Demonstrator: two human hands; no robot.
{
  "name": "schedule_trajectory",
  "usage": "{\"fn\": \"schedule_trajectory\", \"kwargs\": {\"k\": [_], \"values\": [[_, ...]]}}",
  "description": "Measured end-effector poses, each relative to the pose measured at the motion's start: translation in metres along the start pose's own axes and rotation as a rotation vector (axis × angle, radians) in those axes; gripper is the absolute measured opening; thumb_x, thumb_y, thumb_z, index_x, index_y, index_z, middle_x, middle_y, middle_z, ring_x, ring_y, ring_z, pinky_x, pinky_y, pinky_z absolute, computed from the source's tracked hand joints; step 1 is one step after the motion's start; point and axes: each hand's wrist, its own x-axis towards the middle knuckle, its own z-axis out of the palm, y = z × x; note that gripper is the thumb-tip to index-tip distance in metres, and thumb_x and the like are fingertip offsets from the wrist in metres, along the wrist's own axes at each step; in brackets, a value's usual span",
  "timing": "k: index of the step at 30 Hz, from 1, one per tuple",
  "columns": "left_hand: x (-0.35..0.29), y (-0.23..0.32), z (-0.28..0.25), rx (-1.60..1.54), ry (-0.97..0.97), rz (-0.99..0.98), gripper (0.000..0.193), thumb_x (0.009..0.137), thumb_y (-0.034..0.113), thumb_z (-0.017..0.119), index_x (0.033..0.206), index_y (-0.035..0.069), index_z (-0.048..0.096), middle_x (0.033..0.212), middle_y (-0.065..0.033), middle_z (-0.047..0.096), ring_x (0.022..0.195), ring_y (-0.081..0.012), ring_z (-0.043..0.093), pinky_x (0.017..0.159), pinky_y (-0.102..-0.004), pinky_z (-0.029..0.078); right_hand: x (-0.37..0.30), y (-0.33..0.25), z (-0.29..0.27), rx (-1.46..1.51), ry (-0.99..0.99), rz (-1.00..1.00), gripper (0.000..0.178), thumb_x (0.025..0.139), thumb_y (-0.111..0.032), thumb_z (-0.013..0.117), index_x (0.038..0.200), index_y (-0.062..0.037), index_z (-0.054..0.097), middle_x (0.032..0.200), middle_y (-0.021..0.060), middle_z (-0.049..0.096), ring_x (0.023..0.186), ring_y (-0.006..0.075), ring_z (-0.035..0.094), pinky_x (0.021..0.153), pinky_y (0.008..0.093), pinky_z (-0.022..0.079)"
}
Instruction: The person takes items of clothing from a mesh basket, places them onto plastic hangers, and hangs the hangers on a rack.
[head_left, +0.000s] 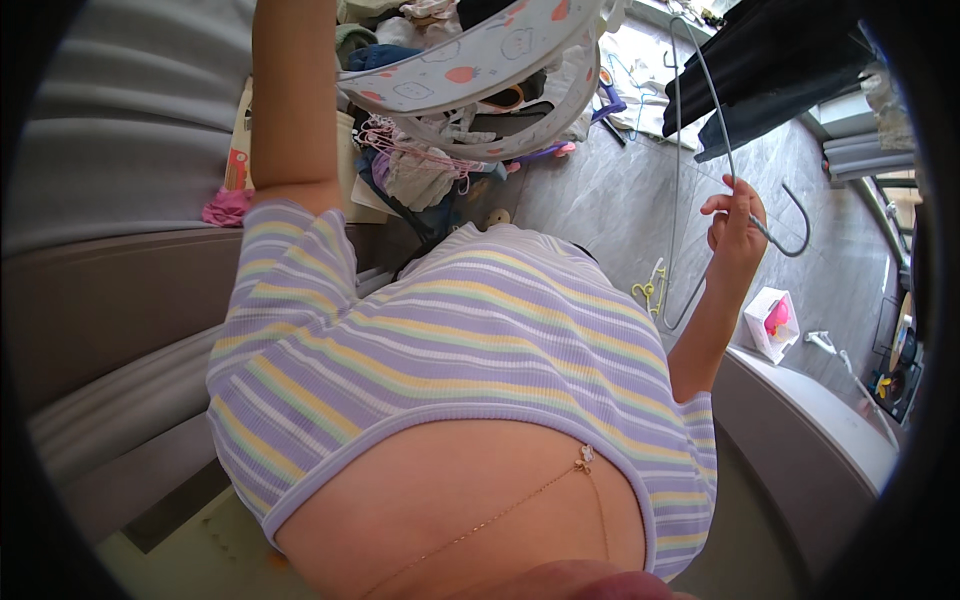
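Observation:
My right hand is raised at the right, its fingers closed around the neck of a grey wire clothes hanger just below the hook. The hanger's long frame stands up and to the left of the hand, with the hook curling out to the right. No garment hangs on it. My left arm reaches up past the top edge, so the left hand is out of sight. Beside that arm is a round white fabric hamper printed with strawberries, with clothes showing around and behind it.
Pink hangers and more clothing lie below the hamper. Black garments hang at the upper right. On the grey tiled floor are yellow-green hangers and a white bin holding something pink. A grey couch-like surface fills the left.

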Motion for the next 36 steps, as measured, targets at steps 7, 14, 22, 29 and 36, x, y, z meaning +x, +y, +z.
{"fn": "schedule_trajectory", "kwargs": {"k": [7,14,22,29,36], "values": [[0.001,-0.024,0.059,0.267,-0.508,-0.435,0.046,0.084,0.007,0.055,0.124,0.001,0.033,0.108,-0.0145,0.054,0.083,-0.0203,0.061,0.063,-0.0262,0.054,-0.001,-0.011,-0.004,-0.011,0.042,0.022,0.028,0.092,-0.026,0.044,0.094,-0.0013,0.057,0.050,-0.0030,0.041,0.041,0.0014,0.033,0.040,0.0167,0.023],[-0.059,-0.167,0.120,0.843,-0.826,-0.287,0.036,0.080,0.014,0.059,0.112,0.000,0.049,0.101,-0.0110,0.058,0.094,-0.0180,0.055,0.082,-0.0262,0.042,-0.006,-0.034,-0.001,-0.060,-0.062,0.049,0.029,0.093,-0.026,0.040,0.092,-0.0014,0.055,0.045,-0.0053,0.034,0.037,0.0012,0.027,0.036,0.0176,0.019],[-0.106,-0.198,0.029,0.886,-0.593,-0.500,0.030,0.080,0.011,0.055,0.107,-0.001,0.052,0.099,-0.0102,0.057,0.090,-0.0171,0.055,0.080,-0.0266,0.042,-0.025,-0.011,-0.057,-0.054,0.080,0.197,0.030,0.092,-0.027,0.040,0.096,-0.0002,0.054,0.045,-0.0042,0.035,0.037,0.0007,0.028,0.035,0.0172,0.018],[-0.136,-0.248,-0.060,1.764,-0.473,-0.033,0.032,0.078,0.002,0.046,0.110,0.002,0.046,0.106,-0.0179,0.048,0.092,-0.0357,0.052,0.076,-0.0393,0.043,-0.038,0.016,-0.089,-0.016,0.135,0.324,0.029,0.093,-0.026,0.040,0.099,0.0000,0.052,0.046,-0.0042,0.032,0.037,0.0013,0.023,0.033,0.0179,0.017],[-0.144,-0.304,-0.015,1.060,-0.430,-0.736,0.032,0.082,0.003,0.048,0.114,0.003,0.048,0.108,-0.0142,0.053,0.091,-0.0247,0.057,0.077,-0.0323,0.045,-0.034,0.032,-0.098,-0.068,0.084,0.349,0.029,0.093,-0.027,0.040,0.094,-0.0013,0.054,0.045,-0.0037,0.033,0.037,0.0020,0.027,0.036,0.0178,0.020]]}}
